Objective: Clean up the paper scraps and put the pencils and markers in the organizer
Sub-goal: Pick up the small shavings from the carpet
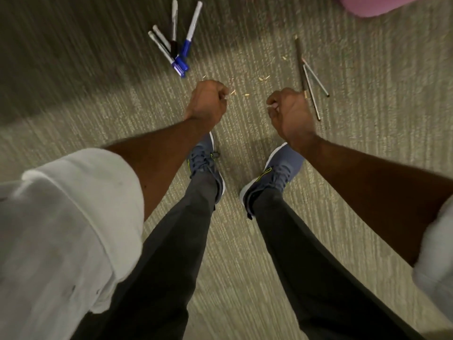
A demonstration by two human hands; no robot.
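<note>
I stand over a grey-green carpet (98, 69). Several white markers (177, 49) with blue and black caps lie in a fan at the top centre. To the right lie three pencils (309, 78), crossing each other. Small tan paper scraps (263, 78) are scattered on the carpet between the two groups. My left hand (207, 101) hangs below the markers with its fingers curled into a fist. My right hand (289, 111) is also curled, just left of the pencils' lower ends. Nothing shows in either fist; the insides of both are hidden. No organizer is in view.
My two legs in dark trousers and grey shoes (208, 168) stand just below the hands. A pink object (382, 6) pokes in at the top right corner. White sleeves fill the lower left and right edges.
</note>
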